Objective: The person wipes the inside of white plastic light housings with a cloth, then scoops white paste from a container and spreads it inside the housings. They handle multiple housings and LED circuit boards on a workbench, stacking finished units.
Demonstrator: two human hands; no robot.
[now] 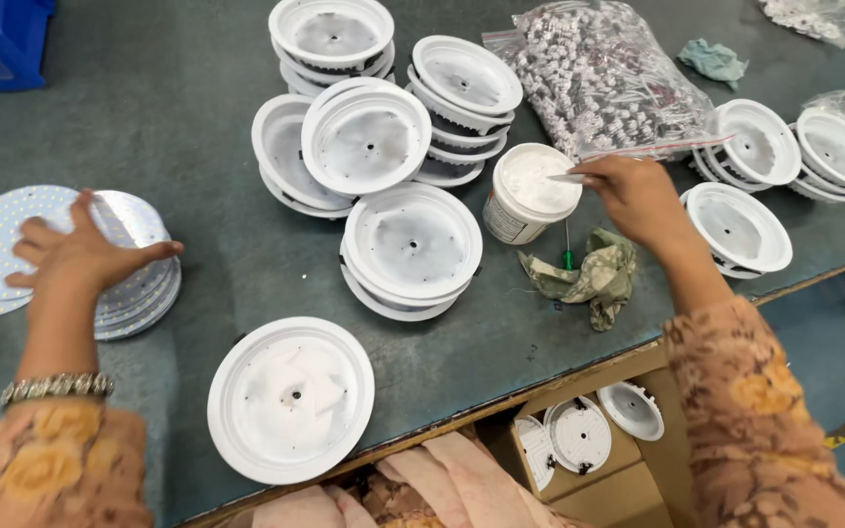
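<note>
Stack of round LED boards lies at the counter's left edge; the left hand rests on top, fingers spread apart. The right hand, fingers pinched on a thin applicator, dips into a white paste tub mid-counter. A white round housing sits at the near edge.

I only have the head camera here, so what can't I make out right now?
- Tool tip in the right hand: too small, lost against the white paste tub.
- Discs under the left hand: covered by the hand, cut by the left edge.
- Lower housings in the stacks: hidden by upper ones.
- Carton contents: hidden by the table edge.
</note>
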